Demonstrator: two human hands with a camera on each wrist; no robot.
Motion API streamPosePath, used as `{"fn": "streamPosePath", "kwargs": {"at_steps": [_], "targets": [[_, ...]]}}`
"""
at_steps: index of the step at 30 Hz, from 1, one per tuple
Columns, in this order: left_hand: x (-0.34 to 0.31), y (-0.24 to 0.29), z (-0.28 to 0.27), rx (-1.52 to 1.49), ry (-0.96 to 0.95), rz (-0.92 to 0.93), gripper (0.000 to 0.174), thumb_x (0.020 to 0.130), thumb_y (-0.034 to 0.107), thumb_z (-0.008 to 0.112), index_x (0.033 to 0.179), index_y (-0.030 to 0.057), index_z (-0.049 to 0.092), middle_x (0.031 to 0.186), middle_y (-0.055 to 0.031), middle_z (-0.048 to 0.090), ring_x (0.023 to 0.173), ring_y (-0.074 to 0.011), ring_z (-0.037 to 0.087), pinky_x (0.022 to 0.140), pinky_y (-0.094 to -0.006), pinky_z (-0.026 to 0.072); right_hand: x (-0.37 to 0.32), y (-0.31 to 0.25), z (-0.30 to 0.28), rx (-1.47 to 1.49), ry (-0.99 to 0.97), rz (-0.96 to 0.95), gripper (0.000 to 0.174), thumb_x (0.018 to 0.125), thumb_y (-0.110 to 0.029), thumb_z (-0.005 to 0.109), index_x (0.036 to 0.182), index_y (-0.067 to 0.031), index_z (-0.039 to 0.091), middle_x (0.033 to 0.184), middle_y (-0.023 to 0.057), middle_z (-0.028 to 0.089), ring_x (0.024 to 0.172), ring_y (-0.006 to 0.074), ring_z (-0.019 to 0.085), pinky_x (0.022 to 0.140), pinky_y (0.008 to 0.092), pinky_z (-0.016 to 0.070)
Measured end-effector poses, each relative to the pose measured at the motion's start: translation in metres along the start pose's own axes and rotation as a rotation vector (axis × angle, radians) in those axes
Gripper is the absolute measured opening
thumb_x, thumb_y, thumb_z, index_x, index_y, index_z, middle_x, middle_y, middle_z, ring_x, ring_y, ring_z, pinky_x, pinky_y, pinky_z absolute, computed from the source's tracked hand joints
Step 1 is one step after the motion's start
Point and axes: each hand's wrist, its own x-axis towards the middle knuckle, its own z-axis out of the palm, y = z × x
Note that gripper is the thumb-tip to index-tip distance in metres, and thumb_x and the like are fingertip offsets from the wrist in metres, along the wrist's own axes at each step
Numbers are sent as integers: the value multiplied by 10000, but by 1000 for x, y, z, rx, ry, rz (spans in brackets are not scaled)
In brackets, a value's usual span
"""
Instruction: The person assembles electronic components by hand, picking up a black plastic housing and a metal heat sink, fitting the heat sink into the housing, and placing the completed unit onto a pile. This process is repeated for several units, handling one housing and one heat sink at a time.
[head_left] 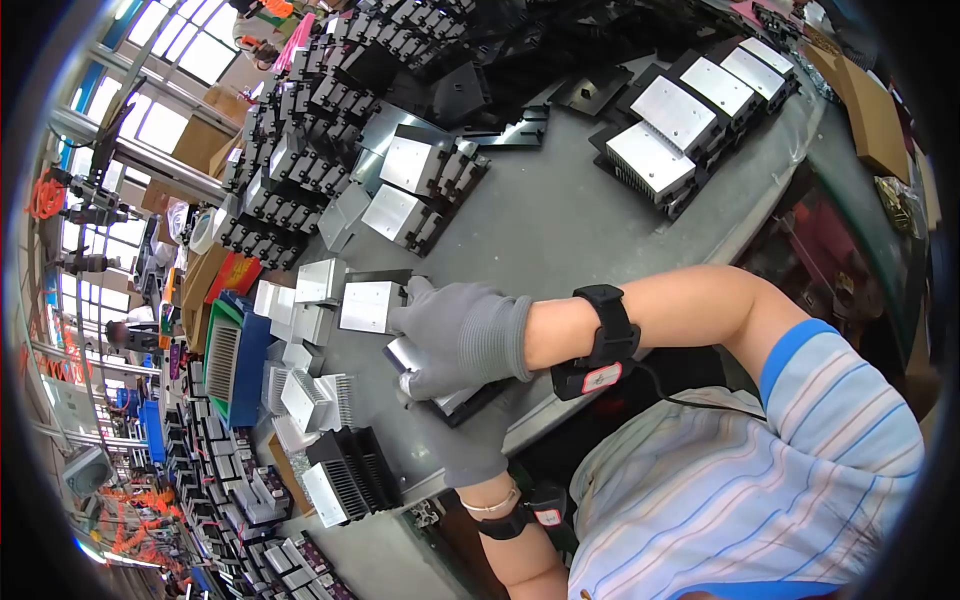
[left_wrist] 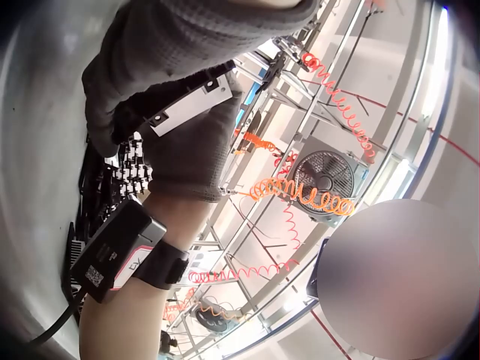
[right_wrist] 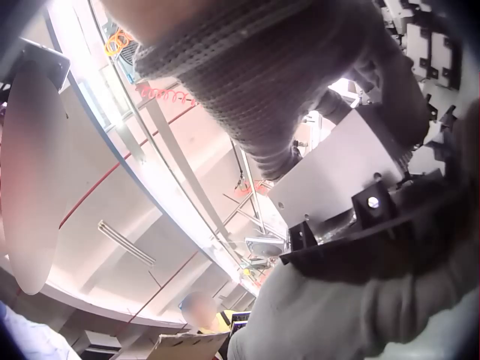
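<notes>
Both hands wear grey knit gloves and meet at one part over the near edge of the table. My right hand (head_left: pixel 460 335) grips a silver heatsink (right_wrist: pixel 337 169), thumb and fingers on opposite sides of it. The heatsink lies against a black bracket (right_wrist: pixel 375 214) with upright tabs. Under the bracket, my left hand (right_wrist: pixel 360 307) holds the part from below; in the head view it is largely covered by the right hand. The bracket's dark edge and pale face (left_wrist: pixel 191 109) show between the gloves in the left wrist view. Another silver heatsink (head_left: pixel 368 305) stands right by the right hand's fingers.
Loose silver heatsinks (head_left: pixel 305 400) and a black finned heatsink (head_left: pixel 350 475) lie on the grey table (head_left: pixel 560 215). Beyond are stacked black brackets (head_left: pixel 290 190), a pair of assembled parts (head_left: pixel 410 165) and a row of assembled parts (head_left: pixel 675 115). A blue bin (head_left: pixel 250 360) stands at the left.
</notes>
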Motion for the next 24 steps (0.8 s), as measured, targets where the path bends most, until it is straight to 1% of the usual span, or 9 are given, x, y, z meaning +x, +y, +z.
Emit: {"fn": "streamPosePath", "kwargs": {"at_steps": [2, 7, 9, 11, 16, 17, 19, 22, 24], "targets": [[1, 0, -2, 260, 63, 89, 685, 889, 537, 374, 1327, 20, 276, 1352, -207, 346, 1259, -370, 344, 999, -601, 313, 0, -1, 1, 15, 7, -4, 528, 708, -394, 646, 1013, 31, 573, 1007, 244, 576, 881, 369, 612, 746, 414, 502], [-2, 3, 2, -8, 68, 26, 742, 880, 583, 325, 1337, 3, 245, 1383, -234, 282, 1280, -399, 296, 986, -630, 303, 3, 0, 11, -41, 16, -36, 571, 703, -401, 646, 1033, 54, 547, 996, 266, 569, 800, 352, 633, 677, 424, 519], [-4, 3, -4, -7, 52, 59, 742, 857, 522, 469, 1331, -5, 250, 1318, -227, 386, 1244, -379, 368, 965, -602, 356, 2, -3, 9, -60, 14, -35, 541, 704, -391, 646, 1019, 41, 558, 955, 241, 590, 785, 340, 637, 667, 412, 519], [-6, 5, 0, 679, 18, 238, 804, 741, 411, 696, 1311, 4, 302, 1206, -182, 515, 1141, -303, 502, 939, -475, 435, 4, -3, 11, -50, 33, -43, 510, 707, -385, 645, 1004, 22, 571, 902, 222, 606, 782, 339, 638, 667, 413, 519], [-27, 0, -7, 677, 257, 293, 840, 638, 365, 793, 1278, 26, 368, 1141, -126, 569, 1017, -241, 577, 885, -373, 471, 3, -8, 12, -34, 23, -65, 494, 705, -403, 650, 1010, -18, 591, 945, 220, 588, 786, 347, 637, 663, 414, 522], [-20, 2, 1, 657, 289, 344, 851, 612, 353, 817, 1269, 31, 384, 1125, -112, 583, 986, -226, 595, 871, -348, 480, 0, -7, 16, 4, -10, -104, 503, 693, -430, 660, 1025, -58, 596, 1014, 225, 550, 793, 355, 634, 661, 419, 522], [-22, 5, 5, -216, 114, 164, 682, 738, 148, 725, 1289, 28, 341, 1236, -150, 498, 1004, -303, 576, 875, -455, 479, -4, -8, 15, 72, 39, -119, 525, 676, -427, 670, 1078, -94, 621, 1022, 222, 563, 890, 375, 618, 745, 426, 508], [-10, 16, 14, -179, 26, 153, 605, 797, 208, 674, 1264, 8, 346, 1258, -166, 468, 1044, -295, 559, 873, -432, 478, 18, -16, 3, 46, 16, -190, 487, 639, -397, 684, 1034, -118, 629, 1051, 203, 542, 859, 359, 620, 725, 426, 510], [11, 36, -9, 1272, 362, 724, 581, 881, 396, 516, 1301, 45, 321, 1256, -161, 457, 1103, -309, 516, 863, -439, 473, 46, -28, -10, -46, -11, -286, 487, 588, -353, 707, 979, -74, 628, 1058, 181, 529, 794, 343, 626, 663, 416, 517]]}}
